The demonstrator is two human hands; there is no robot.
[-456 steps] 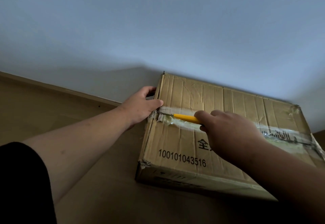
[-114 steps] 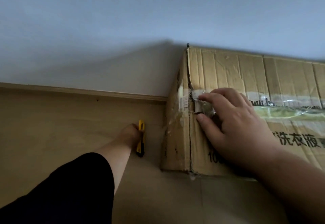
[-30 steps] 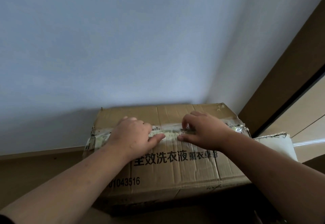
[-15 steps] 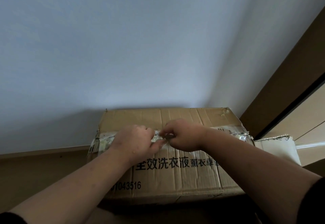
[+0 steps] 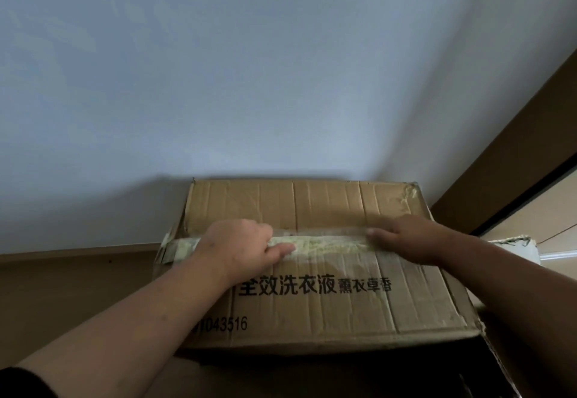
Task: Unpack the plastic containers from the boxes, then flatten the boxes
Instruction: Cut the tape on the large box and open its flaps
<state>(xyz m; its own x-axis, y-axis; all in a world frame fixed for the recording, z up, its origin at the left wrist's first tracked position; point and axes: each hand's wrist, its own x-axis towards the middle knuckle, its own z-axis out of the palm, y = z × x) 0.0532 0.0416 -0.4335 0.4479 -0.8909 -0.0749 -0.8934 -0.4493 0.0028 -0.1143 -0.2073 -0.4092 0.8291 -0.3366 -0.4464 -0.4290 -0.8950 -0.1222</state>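
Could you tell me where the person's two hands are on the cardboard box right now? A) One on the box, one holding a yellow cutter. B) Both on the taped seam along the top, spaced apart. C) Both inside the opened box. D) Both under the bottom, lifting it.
B: the left hand and the right hand both sit on the taped seam across the top of the cardboard box, apart from each other.
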